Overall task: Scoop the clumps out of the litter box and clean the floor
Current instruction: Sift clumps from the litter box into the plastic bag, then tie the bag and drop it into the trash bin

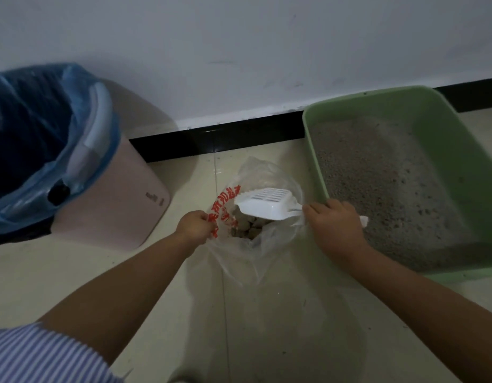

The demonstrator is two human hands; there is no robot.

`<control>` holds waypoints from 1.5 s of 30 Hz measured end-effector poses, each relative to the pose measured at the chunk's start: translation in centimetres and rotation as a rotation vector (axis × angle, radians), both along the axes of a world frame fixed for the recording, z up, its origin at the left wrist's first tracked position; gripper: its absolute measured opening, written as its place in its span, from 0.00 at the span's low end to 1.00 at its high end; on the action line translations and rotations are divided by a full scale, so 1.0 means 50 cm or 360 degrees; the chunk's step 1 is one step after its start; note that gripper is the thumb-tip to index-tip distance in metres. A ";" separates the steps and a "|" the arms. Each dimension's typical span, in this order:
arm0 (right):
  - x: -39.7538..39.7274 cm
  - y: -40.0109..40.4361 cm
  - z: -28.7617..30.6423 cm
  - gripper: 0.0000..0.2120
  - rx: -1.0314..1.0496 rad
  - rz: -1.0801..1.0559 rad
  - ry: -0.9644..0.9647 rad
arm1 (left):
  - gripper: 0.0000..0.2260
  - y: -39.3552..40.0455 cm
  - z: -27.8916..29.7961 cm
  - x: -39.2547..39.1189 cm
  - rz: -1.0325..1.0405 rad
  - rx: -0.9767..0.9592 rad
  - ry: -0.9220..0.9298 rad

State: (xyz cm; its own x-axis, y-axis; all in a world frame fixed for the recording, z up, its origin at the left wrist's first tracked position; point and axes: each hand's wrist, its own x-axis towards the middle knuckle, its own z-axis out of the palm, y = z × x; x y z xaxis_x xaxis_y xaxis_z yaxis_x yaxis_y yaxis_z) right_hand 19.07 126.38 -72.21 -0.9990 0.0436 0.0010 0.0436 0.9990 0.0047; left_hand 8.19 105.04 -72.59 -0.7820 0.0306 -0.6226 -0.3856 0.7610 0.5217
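Note:
A green litter box [350, 106] with grey litter [388, 189] stands on the floor at the right, against the wall. To its left a clear plastic bag [267, 261] with red print stands open on the tiles. My left hand [195, 226] pinches the bag's left rim. Gripping the handle of a white slotted scoop [267, 203], my right hand [336, 225] holds its head over the bag's mouth. Several pale clumps [251, 228] lie inside the bag under the scoop.
A pink bin [123, 205] lined with a blue bag [32, 139] stands at the left by the wall. A black skirting board [217, 139] runs along the white wall. Beige floor tiles [267, 327] spread in front of me.

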 end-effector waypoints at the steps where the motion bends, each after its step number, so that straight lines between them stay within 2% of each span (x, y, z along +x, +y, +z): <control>1: 0.002 0.001 0.005 0.15 -0.0041 -0.0023 0.0033 | 0.06 0.002 0.001 0.002 -0.0006 -0.0001 0.0003; 3: 0.007 0.004 0.025 0.10 -0.0218 -0.0118 0.0072 | 0.03 0.007 -0.002 0.002 -0.0024 -0.0011 0.0032; 6: 0.019 0.033 0.051 0.08 -0.0663 -0.0414 -0.0007 | 0.10 0.018 -0.004 0.006 -0.0138 -0.0137 0.0167; 8: 0.031 0.070 0.071 0.11 -0.0990 -0.0579 0.0058 | 0.17 0.028 0.003 0.020 -0.0478 -0.0483 0.0405; 10: 0.049 0.121 0.091 0.14 -0.1083 -0.0802 0.0125 | 0.23 0.043 0.010 0.035 -0.0848 -0.0741 0.0756; 12: 0.072 0.173 0.115 0.12 -0.0965 -0.0935 -0.0025 | 0.23 0.074 0.019 0.051 -0.1082 -0.0634 0.0988; 14: 0.100 0.215 0.138 0.11 -0.0762 -0.0986 -0.0316 | 0.20 0.120 0.023 0.065 -0.1281 -0.0461 0.1120; 16: 0.134 0.244 0.157 0.14 -0.0520 -0.0994 -0.0615 | 0.22 0.181 0.033 0.084 -0.1506 -0.0348 0.1205; 20: 0.185 0.254 0.172 0.10 -0.0285 -0.1052 -0.0981 | 0.28 0.292 0.042 0.134 -0.1829 -0.0442 0.0878; 24: 0.200 0.234 0.130 0.20 -0.0158 -0.0953 -0.1228 | 0.29 0.340 0.023 0.170 -0.1918 -0.0606 0.0727; 27: 0.192 0.222 0.122 0.19 -0.0093 -0.1086 -0.1176 | 0.29 0.339 0.024 0.167 -0.1927 -0.0629 0.0735; 30: 0.153 0.192 0.142 0.15 -0.0035 -0.1139 -0.0887 | 0.28 0.309 0.040 0.148 -0.1871 -0.0556 0.0816; 33: 0.064 0.127 0.138 0.13 -0.0259 -0.0875 -0.0635 | 0.27 0.251 0.039 0.103 -0.1697 -0.0593 0.0886; 36: -0.035 0.058 0.097 0.14 -0.0507 -0.0514 -0.0404 | 0.28 0.167 0.034 0.067 -0.1295 -0.0670 0.0871; 38: -0.090 0.020 0.073 0.16 -0.0720 -0.0405 -0.0310 | 0.31 0.108 0.027 0.058 -0.0956 -0.0689 0.0784; 40: -0.135 -0.010 0.050 0.19 -0.0830 -0.0386 -0.0252 | 0.36 0.052 0.010 0.055 -0.0604 -0.0618 0.0576; 42: -0.172 -0.028 0.020 0.21 -0.0872 -0.0486 -0.0261 | 0.36 0.006 -0.010 0.056 -0.0175 -0.0310 0.0142; 44: -0.202 -0.030 -0.019 0.23 -0.1075 -0.0823 -0.0388 | 0.23 -0.017 -0.013 0.065 0.0277 0.0214 -0.0345; 45: -0.216 -0.030 -0.038 0.24 -0.1313 -0.1060 -0.0465 | 0.14 -0.026 -0.014 0.074 0.0454 0.0423 -0.0470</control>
State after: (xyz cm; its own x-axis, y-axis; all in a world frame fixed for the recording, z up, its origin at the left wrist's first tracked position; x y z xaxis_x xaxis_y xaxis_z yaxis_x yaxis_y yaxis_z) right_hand 8.26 124.87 -74.09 -0.7321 0.4528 -0.5089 0.6812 0.4766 -0.5558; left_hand 11.88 103.74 -73.31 -0.5734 0.0286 -0.8188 -0.7202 0.4589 0.5203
